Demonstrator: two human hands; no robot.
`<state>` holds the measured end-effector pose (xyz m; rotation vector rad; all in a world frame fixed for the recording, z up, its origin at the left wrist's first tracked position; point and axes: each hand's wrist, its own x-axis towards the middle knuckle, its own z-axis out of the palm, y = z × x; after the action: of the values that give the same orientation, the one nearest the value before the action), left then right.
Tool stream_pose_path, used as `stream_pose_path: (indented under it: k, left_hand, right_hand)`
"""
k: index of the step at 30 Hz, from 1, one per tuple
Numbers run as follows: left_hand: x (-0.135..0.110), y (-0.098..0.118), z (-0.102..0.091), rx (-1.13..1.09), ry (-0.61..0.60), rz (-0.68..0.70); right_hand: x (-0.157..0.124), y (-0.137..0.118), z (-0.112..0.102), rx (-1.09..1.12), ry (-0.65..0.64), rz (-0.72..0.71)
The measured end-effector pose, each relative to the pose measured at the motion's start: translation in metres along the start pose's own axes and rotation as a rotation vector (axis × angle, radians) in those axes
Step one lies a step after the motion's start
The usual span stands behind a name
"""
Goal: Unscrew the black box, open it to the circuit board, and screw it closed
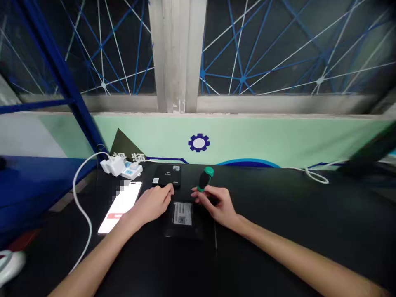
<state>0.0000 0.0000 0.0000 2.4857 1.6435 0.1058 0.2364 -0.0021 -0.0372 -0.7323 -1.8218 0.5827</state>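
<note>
My right hand (pixel 218 204) pinches a screwdriver (pixel 206 178) by its black and green handle, tilted with the green end up. The screwdriver's tip is hidden by my fingers. Below and between my hands lies a flat black object (pixel 182 231) with a white printed label (pixel 182 213); its exact kind is unclear. My left hand (pixel 156 201) is curled, its fingers bent down at the upper left of that object. Whatever those fingertips grip, if anything, is hidden. Just beyond my left hand sits a black box (pixel 167 175) with small stickers.
A phone (pixel 120 208) with a lit screen lies left of my left hand. Behind it are white plugs on a power strip (pixel 123 167), with a white cable (pixel 81 206) looping forward. A thin rod (pixel 215 237) shows below my right hand. Another cable (pixel 317 177) lies back right.
</note>
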Motion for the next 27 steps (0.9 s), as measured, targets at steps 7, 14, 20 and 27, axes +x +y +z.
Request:
stream_pose_path:
  k: [7,14,20,27]
  left_hand:
    - [-0.0004,-0.0019,-0.0003,0.017,0.02,0.014]
    - [0.0005,-0.0024,0.0012,0.01,0.026,0.025]
    - [0.0012,-0.003,0.0014,0.02,0.034,0.028]
    - [0.0003,-0.0029,0.0003,0.017,0.026,0.018]
  right_hand:
    - [-0.0009,-0.0018,0.0013,-0.009,-0.008,0.04]
    - [0.001,-0.0018,0.0027,-0.051,0.024,0.04]
    - [-0.0003,-0.0021,0.0006,-0.012,0.005,0.022]
    - [-0.0007,-0.001,0.0001,-0.014,-0.002,0.029]
